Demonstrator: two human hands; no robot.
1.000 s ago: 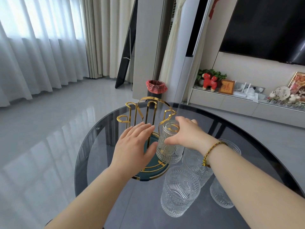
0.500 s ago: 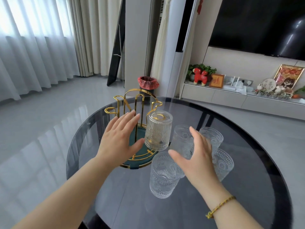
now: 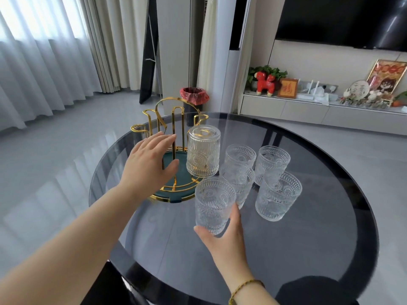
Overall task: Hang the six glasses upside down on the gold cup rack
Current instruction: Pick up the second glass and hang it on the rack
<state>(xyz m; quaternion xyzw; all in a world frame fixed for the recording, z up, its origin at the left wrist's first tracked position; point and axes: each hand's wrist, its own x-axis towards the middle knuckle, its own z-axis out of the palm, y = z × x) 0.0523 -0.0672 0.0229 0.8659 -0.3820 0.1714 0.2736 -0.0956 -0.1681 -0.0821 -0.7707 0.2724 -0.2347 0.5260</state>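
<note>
So the right hand (image 3: 222, 236) is wrapped around the base of the nearest ribbed glass (image 3: 214, 208), thumb on one side and fingers curling behind it. The glass is upright, mouth up, and I can't tell whether it's off the table or only gripped. My guess is it gets flipped next, since it has to go on mouth-down.

The left hand (image 3: 149, 167) is open and flat, fingers together, pressed against or just beside the uprights of the gold cup rack (image 3: 170, 126). It isn't holding anything, and it looks like it's steadying the rack so it doesn't slide on the slick top.

One glass is already done: the hung glass (image 3: 203, 150) sits upside down over a prong on the side of the rack nearest the others.

The four remaining glasses (image 3: 273, 160) stand in a tight cluster just right of the rack, all mouth up, close enough for a short reach. Everything sits on a dark round glass table (image 3: 319, 238). So that's one of six hung.
</note>
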